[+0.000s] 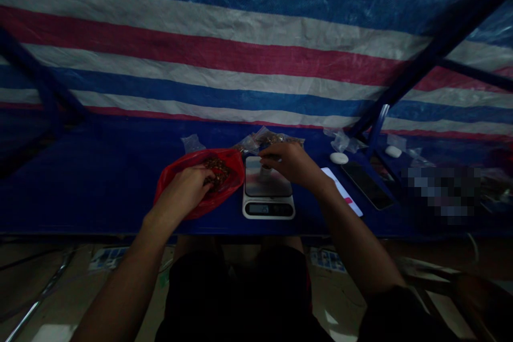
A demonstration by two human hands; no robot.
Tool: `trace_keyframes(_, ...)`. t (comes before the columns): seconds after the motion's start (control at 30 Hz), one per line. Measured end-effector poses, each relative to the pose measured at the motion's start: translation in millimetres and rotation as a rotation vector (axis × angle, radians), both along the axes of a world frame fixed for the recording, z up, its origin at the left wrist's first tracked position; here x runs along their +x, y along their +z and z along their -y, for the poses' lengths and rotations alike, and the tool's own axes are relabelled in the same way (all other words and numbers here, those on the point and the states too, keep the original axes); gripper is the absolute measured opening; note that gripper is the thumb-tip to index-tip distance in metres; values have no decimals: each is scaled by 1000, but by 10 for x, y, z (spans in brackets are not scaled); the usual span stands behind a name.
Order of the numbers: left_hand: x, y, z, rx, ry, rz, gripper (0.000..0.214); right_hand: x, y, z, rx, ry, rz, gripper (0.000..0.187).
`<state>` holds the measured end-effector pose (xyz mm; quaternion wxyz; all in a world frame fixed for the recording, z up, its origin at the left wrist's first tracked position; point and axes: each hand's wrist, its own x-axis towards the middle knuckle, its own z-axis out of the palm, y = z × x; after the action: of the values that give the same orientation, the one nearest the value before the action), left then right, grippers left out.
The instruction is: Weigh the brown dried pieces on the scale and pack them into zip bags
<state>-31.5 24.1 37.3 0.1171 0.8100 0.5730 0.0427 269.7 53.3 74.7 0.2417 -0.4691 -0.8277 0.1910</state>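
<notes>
My left hand (190, 184) reaches into an open red plastic bag (172, 176), its fingers curled against small brown-gold pieces (218, 170) inside. Whether any of them are gripped between the fingertips is hidden. To the right of the bag stands a white kitchen scale (269, 218) with a metal plate and a lit display. Over the far part of that plate is my right hand (290, 163), thumb and fingers closed together. What it pinches, if anything, is too dark to make out.
Clear plastic bags with brown contents (272, 138) lie behind the scale. Right of it are a white card (342, 192), a dark phone (367, 186) and white rounded cases (339, 158). Blue frame bars (425, 59) slant at both sides before a striped tarp (224, 43).
</notes>
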Motion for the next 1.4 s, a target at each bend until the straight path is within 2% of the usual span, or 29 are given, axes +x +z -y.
trace_keyframes(0.43, -89, 10, -36, 37, 25, 74, 26, 11, 63, -2, 17, 74, 63, 22)
trace_keyframes(0.6, -89, 59, -39, 4, 23, 111, 29, 57, 76, 23, -26, 78, 3, 21)
trace_keyframes(0.7, -73, 123, -55, -3, 13, 152, 30, 90, 81, -9, 6, 35, -76, 22)
trace_keyframes(0.83, -23, 250, -91, -16, -35, 241, 30, 136, -23, -193, 64, -48, -265, 24)
trace_keyframes(0.97, 56, 358, -140, -15, -78, 305, 29, 134, -282, -435, 59, -132, -453, 27)
trace_keyframes(1.07, 144, 447, -187, -31, -106, 344, 27, 113, -458, -528, 53, -169, -544, 29)
trace_keyframes(1.17, 311, 584, -256, 33, -166, 371, 23, 112, -534, -535, 57, -182, -563, 29)
trace_keyframes(1.3, 694, 751, -393, 97, -282, 418, 20, 142, -554, -525, 76, -232, -567, 32)
trace_keyframes(1.4, 996, 759, -500, 79, -378, 418, 19, 164, -587, -538, 73, -216, -554, 32)
